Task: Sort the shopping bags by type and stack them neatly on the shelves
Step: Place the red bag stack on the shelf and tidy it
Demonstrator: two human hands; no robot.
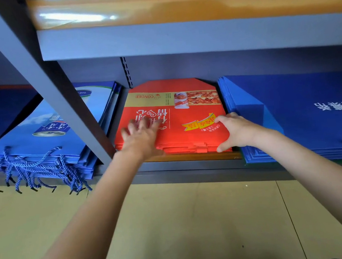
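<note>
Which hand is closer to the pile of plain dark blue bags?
The right hand. It grips the red stack's right front corner, right beside the dark blue bags. The left hand presses flat on the red stack's left side, farther away.

Three stacks of bags: one red point(178, 126), two blue point(44, 142) point(306, 112); two hands point(143, 139) point(233, 129).

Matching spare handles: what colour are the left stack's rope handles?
Blue and white twisted rope handles, clearest in the head view.
</note>
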